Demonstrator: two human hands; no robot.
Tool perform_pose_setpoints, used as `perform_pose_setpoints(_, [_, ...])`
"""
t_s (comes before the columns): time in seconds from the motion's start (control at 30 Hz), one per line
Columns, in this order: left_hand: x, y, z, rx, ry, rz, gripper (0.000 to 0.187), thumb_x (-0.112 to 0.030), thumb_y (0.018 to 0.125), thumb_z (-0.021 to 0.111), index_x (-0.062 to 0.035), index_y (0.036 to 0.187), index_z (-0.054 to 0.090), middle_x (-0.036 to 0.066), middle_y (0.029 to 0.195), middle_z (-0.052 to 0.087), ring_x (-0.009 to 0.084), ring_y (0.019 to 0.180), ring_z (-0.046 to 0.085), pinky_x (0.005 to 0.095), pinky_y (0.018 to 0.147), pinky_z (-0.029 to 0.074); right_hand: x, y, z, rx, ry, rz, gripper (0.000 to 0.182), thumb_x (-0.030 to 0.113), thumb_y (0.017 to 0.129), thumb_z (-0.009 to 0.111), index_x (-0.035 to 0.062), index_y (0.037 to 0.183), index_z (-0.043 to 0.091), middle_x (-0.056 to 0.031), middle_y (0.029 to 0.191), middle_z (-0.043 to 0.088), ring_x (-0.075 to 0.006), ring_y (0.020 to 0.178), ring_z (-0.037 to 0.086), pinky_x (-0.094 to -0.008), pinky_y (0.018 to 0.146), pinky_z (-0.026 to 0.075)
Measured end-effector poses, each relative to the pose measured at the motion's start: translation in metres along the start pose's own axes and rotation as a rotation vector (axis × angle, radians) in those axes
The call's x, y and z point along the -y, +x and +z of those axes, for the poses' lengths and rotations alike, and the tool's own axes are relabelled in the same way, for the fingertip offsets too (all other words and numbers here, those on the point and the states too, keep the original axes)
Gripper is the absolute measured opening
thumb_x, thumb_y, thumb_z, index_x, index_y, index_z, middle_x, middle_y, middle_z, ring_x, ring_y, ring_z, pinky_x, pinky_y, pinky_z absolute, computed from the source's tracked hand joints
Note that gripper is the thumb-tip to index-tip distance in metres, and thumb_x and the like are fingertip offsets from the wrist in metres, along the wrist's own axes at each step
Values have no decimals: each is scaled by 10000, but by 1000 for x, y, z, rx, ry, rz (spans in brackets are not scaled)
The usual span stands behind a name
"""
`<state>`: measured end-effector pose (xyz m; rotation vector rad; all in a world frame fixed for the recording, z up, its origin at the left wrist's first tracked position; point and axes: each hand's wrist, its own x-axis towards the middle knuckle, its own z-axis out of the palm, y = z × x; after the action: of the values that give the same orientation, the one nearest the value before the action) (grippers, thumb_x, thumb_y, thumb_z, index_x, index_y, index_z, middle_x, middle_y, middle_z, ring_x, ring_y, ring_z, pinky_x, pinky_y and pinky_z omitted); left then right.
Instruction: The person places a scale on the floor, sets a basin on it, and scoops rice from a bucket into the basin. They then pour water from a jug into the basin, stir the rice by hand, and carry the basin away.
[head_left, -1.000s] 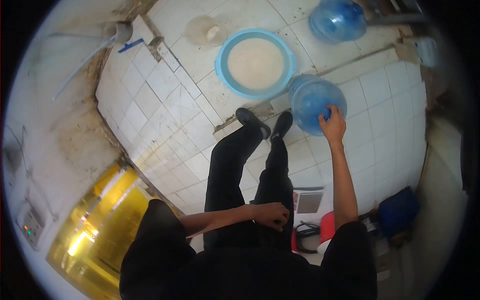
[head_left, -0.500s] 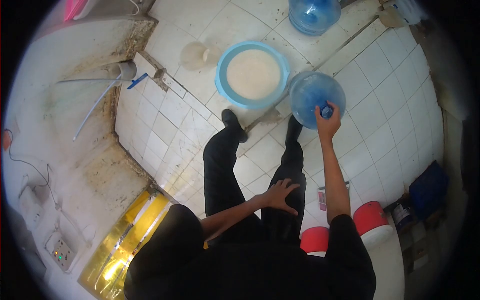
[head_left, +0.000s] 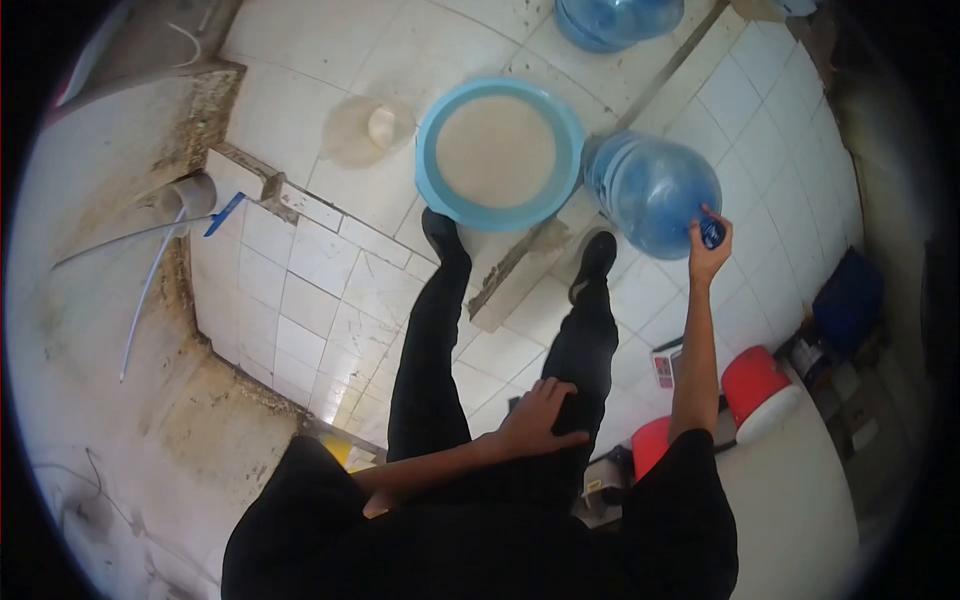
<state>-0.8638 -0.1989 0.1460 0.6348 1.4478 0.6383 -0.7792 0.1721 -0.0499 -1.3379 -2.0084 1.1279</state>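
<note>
My right hand (head_left: 710, 248) is closed around the dark blue neck of a large clear-blue water bottle (head_left: 655, 190), which leans over with its neck toward me. My left hand (head_left: 535, 420) rests on my thigh with the fingers apart, holding nothing. Just left of the bottle, a light blue basin (head_left: 428, 165) stands on the tiled floor, and pale cloudy contents (head_left: 495, 150) lie in it.
A second blue bottle (head_left: 620, 20) is at the top. A translucent jug (head_left: 355, 132) stands left of the basin. A raised tiled ledge (head_left: 510, 280) runs by my feet. Red-and-white containers (head_left: 755, 385) and a blue-bladed squeegee (head_left: 225, 215) are at the sides.
The held bottle has gone from upright to tilted, its neck moving right and toward me with my right hand. My left hand stays on the thigh. The view has shifted.
</note>
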Motion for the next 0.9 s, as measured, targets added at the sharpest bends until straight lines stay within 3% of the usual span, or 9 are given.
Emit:
perform_pose_setpoints(0.07, [30, -13, 4, -246, -126, 162, 508, -397, 869, 685, -13, 1147, 502, 160, 1103, 554, 265, 1055, 562, 412, 828, 479, 10, -5, -1, -2, -40, -38, 288, 30, 812, 730, -14, 1057, 586, -120, 1125, 673, -170, 989, 611, -303, 888, 496])
perform_pose_setpoints(0.17, [90, 4, -6, -114, -868, -185, 284, -340, 989, 530, -60, 1032, 547, 39, 853, 612, 140, 776, 621, 295, 698, 499, 5, -2, 7, -28, 14, -57, 254, 5, 859, 677, -21, 1084, 563, -156, 1152, 659, -199, 1048, 597, -335, 983, 438])
perform_pose_setpoints(0.27, [192, 66, -28, -265, -1084, -349, 263, -331, 957, 465, -111, 1076, 548, 56, 1015, 592, 173, 954, 612, 333, 797, 490, 3, -6, 13, -77, 56, -51, 266, 27, 863, 677, -23, 1096, 560, -158, 1155, 656, -209, 1062, 597, -339, 993, 431])
perform_pose_setpoints(0.37, [293, 156, -59, -777, -1375, -561, 626, -545, 833, 623, -122, 1282, 515, 81, 1185, 516, 272, 1086, 555, 437, 898, 437, -18, -4, 11, -104, 83, -147, 295, 103, 859, 694, -24, 1092, 565, -165, 1142, 652, -220, 1055, 595, -345, 990, 423])
perform_pose_setpoints(0.47, [341, 235, -87, -1001, -1365, -748, 743, -588, 804, 656, -119, 1351, 476, 85, 1215, 491, 280, 1119, 528, 444, 913, 425, -37, 4, 7, -116, 95, -268, 340, 156, 834, 717, -26, 1078, 565, -159, 1105, 637, -227, 1027, 590, -352, 971, 427])
perform_pose_setpoints(0.6, [392, 305, -64, -960, -1332, -627, 684, -542, 841, 653, -129, 1354, 467, 78, 1227, 503, 255, 1150, 509, 410, 950, 408, -57, 22, 6, -47, 223, -483, 384, 216, 796, 733, -9, 1039, 539, -150, 1005, 559, -255, 970, 565, -381, 941, 438])
perform_pose_setpoints(0.67, [428, 339, -44, -891, -1318, -238, 609, -458, 882, 643, -130, 1361, 457, 73, 1246, 517, 225, 1165, 505, 381, 966, 405, -50, 24, 3, -32, 80, -532, 500, 298, 739, 807, 7, 1040, 534, -148, 1002, 546, -242, 979, 539, -369, 915, 437])
perform_pose_setpoints(0.7, [380, 348, -53, -1121, -1490, -182, 613, -379, 933, 585, -49, 1412, 391, 92, 1393, 477, 251, 1254, 481, 384, 1078, 358, -56, 28, 2, -12, 67, -571, 548, 333, 713, 832, 14, 1040, 528, -154, 1014, 549, -240, 987, 529, -370, 904, 426])
perform_pose_setpoints(0.9, [377, 371, -68, -1160, -1871, 176, 543, -309, 975, 458, -27, 1428, 361, 136, 1423, 447, 330, 1279, 455, 478, 1098, 349, -61, 62, -12, 312, 131, -752, 512, 342, 728, 765, 50, 1019, 461, -154, 1017, 545, -284, 1083, 523, -489, 1049, 319])
